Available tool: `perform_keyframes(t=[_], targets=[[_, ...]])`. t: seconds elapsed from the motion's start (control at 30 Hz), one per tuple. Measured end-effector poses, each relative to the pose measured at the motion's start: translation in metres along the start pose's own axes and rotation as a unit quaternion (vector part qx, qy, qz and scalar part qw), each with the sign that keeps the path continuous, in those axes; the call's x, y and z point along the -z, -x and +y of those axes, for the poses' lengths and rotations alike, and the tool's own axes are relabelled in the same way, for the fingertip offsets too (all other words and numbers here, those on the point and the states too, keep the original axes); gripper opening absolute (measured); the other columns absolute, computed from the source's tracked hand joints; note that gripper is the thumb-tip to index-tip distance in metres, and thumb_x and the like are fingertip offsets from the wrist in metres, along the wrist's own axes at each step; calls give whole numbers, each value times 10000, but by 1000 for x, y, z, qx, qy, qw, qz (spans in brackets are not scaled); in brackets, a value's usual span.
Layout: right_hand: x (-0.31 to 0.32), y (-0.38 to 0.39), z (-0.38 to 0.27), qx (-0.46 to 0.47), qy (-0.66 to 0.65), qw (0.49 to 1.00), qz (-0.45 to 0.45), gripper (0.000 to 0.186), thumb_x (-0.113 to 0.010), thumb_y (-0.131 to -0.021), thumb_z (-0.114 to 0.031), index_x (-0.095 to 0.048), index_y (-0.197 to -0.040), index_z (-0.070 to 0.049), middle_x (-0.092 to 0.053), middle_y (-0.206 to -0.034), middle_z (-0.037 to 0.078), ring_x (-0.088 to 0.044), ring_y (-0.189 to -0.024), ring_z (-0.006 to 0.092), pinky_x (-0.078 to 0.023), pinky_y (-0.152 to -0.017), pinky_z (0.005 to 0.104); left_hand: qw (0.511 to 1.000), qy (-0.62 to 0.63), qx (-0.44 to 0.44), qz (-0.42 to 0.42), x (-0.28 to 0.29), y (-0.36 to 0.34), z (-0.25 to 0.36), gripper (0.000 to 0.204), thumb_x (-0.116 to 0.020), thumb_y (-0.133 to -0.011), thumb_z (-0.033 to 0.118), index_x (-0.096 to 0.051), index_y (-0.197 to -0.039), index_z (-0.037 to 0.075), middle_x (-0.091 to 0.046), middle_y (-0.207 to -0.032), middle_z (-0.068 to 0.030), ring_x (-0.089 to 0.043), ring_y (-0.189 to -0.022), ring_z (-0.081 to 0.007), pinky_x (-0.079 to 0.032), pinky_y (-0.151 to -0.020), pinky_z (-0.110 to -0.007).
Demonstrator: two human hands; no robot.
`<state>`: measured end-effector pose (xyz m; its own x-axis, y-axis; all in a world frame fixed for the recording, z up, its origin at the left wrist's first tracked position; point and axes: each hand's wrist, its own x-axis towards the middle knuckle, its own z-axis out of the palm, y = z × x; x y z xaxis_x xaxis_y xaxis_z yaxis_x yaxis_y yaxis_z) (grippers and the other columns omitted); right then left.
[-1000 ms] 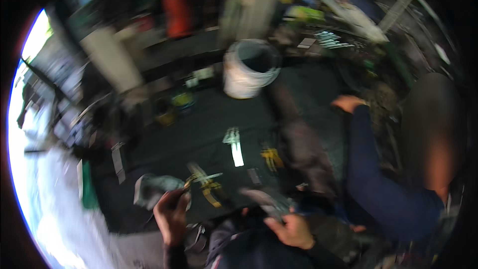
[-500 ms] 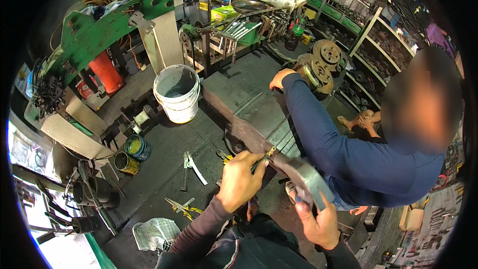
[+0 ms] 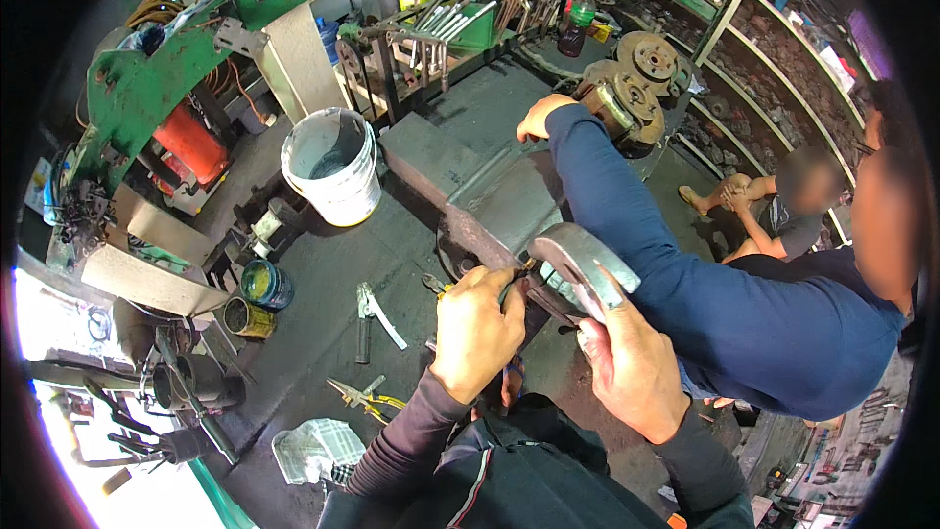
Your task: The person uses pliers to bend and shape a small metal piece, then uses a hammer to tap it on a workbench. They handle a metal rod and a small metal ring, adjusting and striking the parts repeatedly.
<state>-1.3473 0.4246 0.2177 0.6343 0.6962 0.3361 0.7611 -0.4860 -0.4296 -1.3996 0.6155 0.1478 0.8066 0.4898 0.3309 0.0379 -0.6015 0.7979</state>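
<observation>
My right hand is closed around one end of a curved grey metal piece that looks like a brake shoe. The piece arches over the near corner of a dark metal bench. My left hand is pinched beside that corner, close to the brake shoe's far end. Something small and dark shows at its thumb and forefinger, too hidden to name. Just behind the left hand lie pliers with yellow handles, partly covered by it.
A co-worker's blue sleeve reaches across the bench on the right. A white bucket stands at the left. Locking pliers, yellow-handled pliers and a checked cloth lie nearby. Round metal discs are stacked at the back right.
My right hand has raised the brake shoe and brought it left and away from me, over the bench corner. The brass-coloured tip at my left fingertips is now hidden. The co-worker has shifted right.
</observation>
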Motion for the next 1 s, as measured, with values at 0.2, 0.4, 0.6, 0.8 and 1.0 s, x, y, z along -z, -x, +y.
perform_keyframes(t=[0.2,0.4,0.6,0.8,1.0], targets=[[8,-4,2,2,39,997,-70,573,-682,-999,-107,-469,-1529,-50,-649,-932,164,-670,-675,382,-555,-551,477,1000,-4,-3,3,-2,-1,1,178,-743,-884,89,-785,-1014,-25,-707,-844,-205,-713,-803,-398,-555,-739,-438],[11,-11,6,19,-5,1000,-5,598,-660,-1005,-87,-450,-1565,-84,-672,-955,180,-688,-716,408,-559,-598,491,1000,-12,-1,7,-4,-2,2,172,-751,-884,94,-785,-1006,-22,-721,-858,-205,-721,-816,-401,-557,-742,-439],[13,-14,8,17,-28,999,-12,578,-660,-999,-65,-480,-1548,-84,-701,-997,176,-703,-741,412,-571,-626,494,1000,-23,-5,-10,-3,-4,0,170,-745,-889,100,-787,-1003,-18,-730,-874,-210,-725,-828,-406,-560,-747,-441],[19,-17,8,-46,36,993,-100,554,-667,-980,-26,-520,-1513,-66,-736,-1073,217,-733,-881,432,-598,-736,480,1000,-8,-18,3,-4,-4,0,175,-735,-885,98,-783,-994,-31,-723,-856,-218,-722,-807,-412,-560,-739,-439],[15,-21,10,64,21,998,5,601,-667,-980,-46,-476,-1548,-90,-724,-980,190,-724,-816,402,-585,-682,492,1000,-2,-7,0,-4,-5,0,182,-731,-877,93,-780,-988,-42,-719,-850,-223,-718,-798,-412,-558,-737,-442]])
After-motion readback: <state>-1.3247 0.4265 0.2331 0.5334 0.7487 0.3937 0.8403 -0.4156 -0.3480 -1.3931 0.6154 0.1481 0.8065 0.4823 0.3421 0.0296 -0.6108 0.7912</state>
